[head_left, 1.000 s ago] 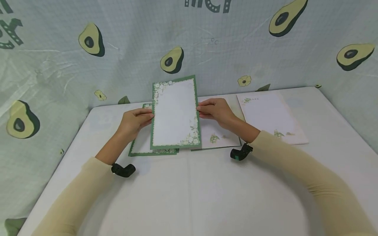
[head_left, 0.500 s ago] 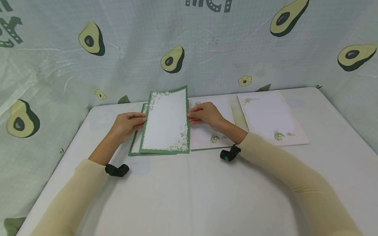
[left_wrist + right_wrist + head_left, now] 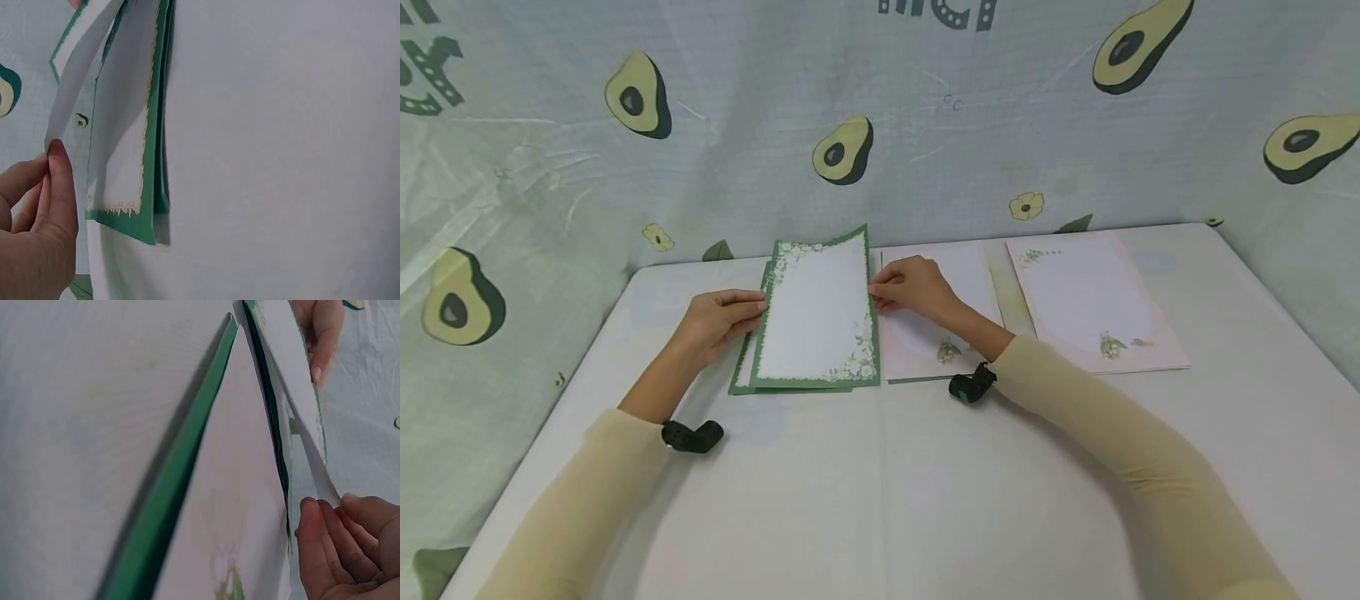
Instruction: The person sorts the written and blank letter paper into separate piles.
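- Head: the flowered sheet (image 3: 816, 312) is held over, and askew to, a lower green-edged sheet (image 3: 746, 367); lining up the 2 bottom edges would likely help. Left hand (image 3: 718, 321) and right hand (image 3: 917, 283) grip its 2 long sides.
- Left wrist: thumb and fingers pinch 1 edge; the sheet bows, so less inward squeeze should flatten it.
- Right wrist: thumb and fingertips pinch the opposite edge, near the pinkish sheet (image 3: 231, 462); level wrists seem best.

Wht tbl (image 3: 880, 500); avocado-print cloth (image 3: 737, 100) behind, w/ sm. yellow flowers (image 3: 1026, 206), grn leaves (image 3: 718, 251) & grn lettering (image 3: 434, 72) up top.

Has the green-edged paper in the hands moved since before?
Yes, the held paper moved left and lower in the head view, judged against the middle printed avocado.
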Demonstrator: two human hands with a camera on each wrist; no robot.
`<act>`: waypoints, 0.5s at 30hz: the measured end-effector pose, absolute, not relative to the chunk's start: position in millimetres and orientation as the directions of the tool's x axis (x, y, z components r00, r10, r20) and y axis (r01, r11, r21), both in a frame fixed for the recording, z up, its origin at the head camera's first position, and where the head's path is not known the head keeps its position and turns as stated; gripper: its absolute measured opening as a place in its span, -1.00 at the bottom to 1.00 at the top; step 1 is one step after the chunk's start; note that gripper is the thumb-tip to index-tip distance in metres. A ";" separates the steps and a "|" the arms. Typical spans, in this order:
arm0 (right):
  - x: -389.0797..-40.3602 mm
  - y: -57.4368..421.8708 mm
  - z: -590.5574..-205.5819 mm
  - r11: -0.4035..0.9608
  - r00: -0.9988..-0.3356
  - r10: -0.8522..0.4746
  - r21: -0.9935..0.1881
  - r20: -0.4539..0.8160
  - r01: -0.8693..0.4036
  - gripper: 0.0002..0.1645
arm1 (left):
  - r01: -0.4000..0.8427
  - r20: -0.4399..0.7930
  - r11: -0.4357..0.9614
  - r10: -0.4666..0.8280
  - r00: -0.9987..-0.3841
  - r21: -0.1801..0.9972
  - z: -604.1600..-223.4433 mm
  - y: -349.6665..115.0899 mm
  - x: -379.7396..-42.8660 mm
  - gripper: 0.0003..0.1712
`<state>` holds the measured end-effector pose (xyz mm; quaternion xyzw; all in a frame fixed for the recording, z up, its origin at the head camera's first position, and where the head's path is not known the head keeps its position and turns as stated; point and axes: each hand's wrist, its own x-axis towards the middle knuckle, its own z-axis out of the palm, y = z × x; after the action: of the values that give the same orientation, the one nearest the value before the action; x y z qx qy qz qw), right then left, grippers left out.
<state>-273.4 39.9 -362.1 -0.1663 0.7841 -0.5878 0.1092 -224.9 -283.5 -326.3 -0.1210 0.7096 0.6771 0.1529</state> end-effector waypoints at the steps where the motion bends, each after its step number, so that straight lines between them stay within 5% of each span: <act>1: -274.1 39.3 -362.7 0.263 -0.921 -0.390 -0.955 0.024 -0.136 -0.85 | -0.382 -0.384 0.045 0.033 -0.923 0.923 -326.0 -283.3 -224.5 -0.47; 15: -273.7 26.9 -361.5 0.389 -0.929 -0.368 -0.904 0.026 -0.179 -0.87 | -0.379 -0.379 -0.004 0.012 -0.925 0.925 -324.8 -286.4 -224.6 -0.66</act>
<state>-273.7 26.9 -361.5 -0.1651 0.8285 -0.5276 0.0894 -224.6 -286.4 -324.8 -0.1326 0.6916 0.6959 0.1406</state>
